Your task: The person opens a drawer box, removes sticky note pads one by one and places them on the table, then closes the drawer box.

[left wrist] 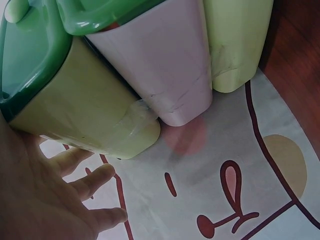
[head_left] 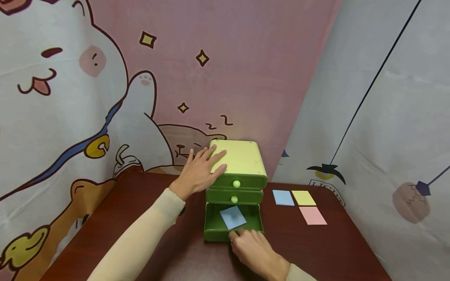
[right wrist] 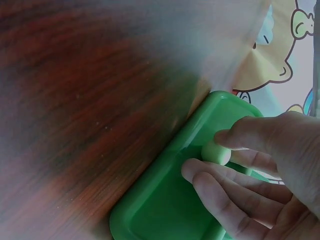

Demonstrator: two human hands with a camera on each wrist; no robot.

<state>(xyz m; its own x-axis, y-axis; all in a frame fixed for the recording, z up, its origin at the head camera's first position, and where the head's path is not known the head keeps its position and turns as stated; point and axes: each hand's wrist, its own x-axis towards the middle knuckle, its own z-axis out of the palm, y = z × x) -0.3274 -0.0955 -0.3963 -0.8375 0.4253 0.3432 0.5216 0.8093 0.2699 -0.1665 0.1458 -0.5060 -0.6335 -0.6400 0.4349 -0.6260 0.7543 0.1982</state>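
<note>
A small three-drawer cabinet (head_left: 241, 158) with a pale yellow top and green drawer fronts stands on the table. My left hand (head_left: 198, 171) rests with spread fingers on the left part of its top. The bottom drawer (head_left: 215, 235) is pulled out, and a blue square of paper (head_left: 233, 217) lies askew inside. At that drawer's front, my right hand (head_left: 254, 249) pinches the round pale green knob (right wrist: 216, 153) between thumb and finger. The upper two drawers look closed. In the left wrist view, the left hand (left wrist: 55, 195) has its fingers beside the cabinet's side wall (left wrist: 90, 105).
Right of the cabinet, blue (head_left: 283, 198), yellow (head_left: 304, 198) and pink (head_left: 313, 216) paper squares lie on the dark red-brown table (head_left: 337, 249). A printed cartoon cloth (head_left: 246, 78) hangs behind the table and along its sides.
</note>
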